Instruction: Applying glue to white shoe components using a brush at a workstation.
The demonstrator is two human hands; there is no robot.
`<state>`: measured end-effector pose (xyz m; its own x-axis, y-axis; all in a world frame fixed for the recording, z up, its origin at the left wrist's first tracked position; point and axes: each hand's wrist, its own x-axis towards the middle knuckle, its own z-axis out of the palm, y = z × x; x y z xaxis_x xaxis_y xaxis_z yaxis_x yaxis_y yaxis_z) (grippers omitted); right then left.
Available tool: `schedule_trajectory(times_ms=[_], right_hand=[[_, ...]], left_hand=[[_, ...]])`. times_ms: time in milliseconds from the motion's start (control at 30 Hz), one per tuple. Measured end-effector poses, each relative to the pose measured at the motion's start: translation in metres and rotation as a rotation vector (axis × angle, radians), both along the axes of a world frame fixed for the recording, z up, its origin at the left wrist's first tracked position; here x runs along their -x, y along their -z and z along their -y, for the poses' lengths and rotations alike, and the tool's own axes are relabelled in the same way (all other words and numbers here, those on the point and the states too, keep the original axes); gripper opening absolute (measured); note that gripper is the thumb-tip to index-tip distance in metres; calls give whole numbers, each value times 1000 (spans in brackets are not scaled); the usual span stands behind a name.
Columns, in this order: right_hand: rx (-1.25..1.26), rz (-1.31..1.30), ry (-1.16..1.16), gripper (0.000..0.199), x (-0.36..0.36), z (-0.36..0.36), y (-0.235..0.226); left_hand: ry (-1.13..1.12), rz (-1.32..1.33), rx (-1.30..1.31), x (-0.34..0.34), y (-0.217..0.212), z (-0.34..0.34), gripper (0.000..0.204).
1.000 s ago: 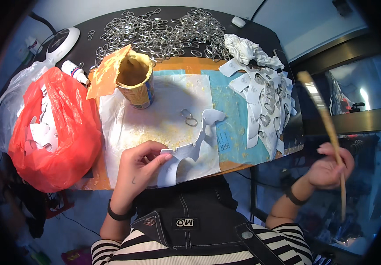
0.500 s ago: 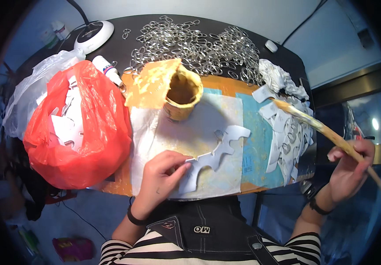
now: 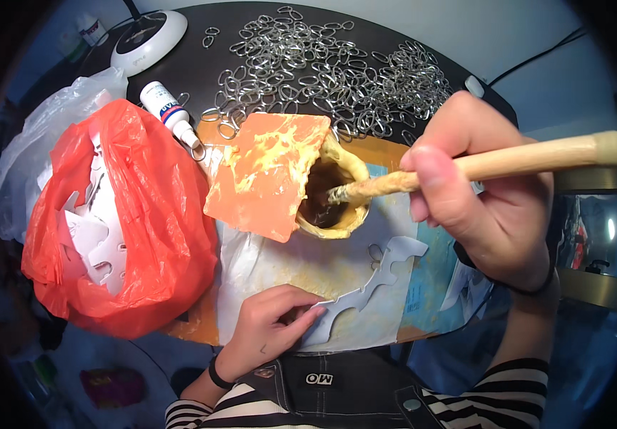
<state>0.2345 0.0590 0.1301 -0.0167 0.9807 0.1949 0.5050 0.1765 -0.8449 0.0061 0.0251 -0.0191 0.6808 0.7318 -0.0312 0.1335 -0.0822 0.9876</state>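
Clock positions are from the middle of my head view.

Right hand (image 3: 490,204), 3 o'clock: fingers and thumb closed around a wooden stick (image 3: 508,159). Butt end points out between 2 and 3. Tip is in the mouth of the yellow-crusted can (image 3: 355,170), just off centre toward 1; can't tell how deep.

Left hand (image 3: 267,323), 7 o'clock: thumb and fingers pinching the near end of a notched white strip (image 3: 357,299). Strip lies at 5 o'clock, running away from the hand toward 4, over a stained white sheet (image 3: 272,268). I see one loose metal ring (image 3: 375,252) beside its upper edge.

Orange card (image 3: 265,168) smeared yellow sits against the can's 9 o'clock side.

Rest of the surface (image 3: 205,68): heap of oval metal rings (image 3: 301,68) at 12 to 1. White bottle (image 3: 162,104) at 10, tilted, nozzle toward 5. White lamp base (image 3: 150,44) between 10 and 11. Red plastic bag (image 3: 144,286) at 9 with white cut pieces (image 3: 94,236) inside, clear bag (image 3: 22,179) behind it. More white pieces (image 3: 470,292) at 4, mostly hidden by the right hand.
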Motion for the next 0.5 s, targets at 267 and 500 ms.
schedule_trajectory(times_ms=[267, 500], right_hand=[[-38, 246, -205, 15, -14, -7, 14], [-97, -59, 96, 29, -27, 0, -3]], left_hand=[[11, 3, -18, -1, 1, -1, 12], [-25, 18, -19, 1, 2, 2, 12]])
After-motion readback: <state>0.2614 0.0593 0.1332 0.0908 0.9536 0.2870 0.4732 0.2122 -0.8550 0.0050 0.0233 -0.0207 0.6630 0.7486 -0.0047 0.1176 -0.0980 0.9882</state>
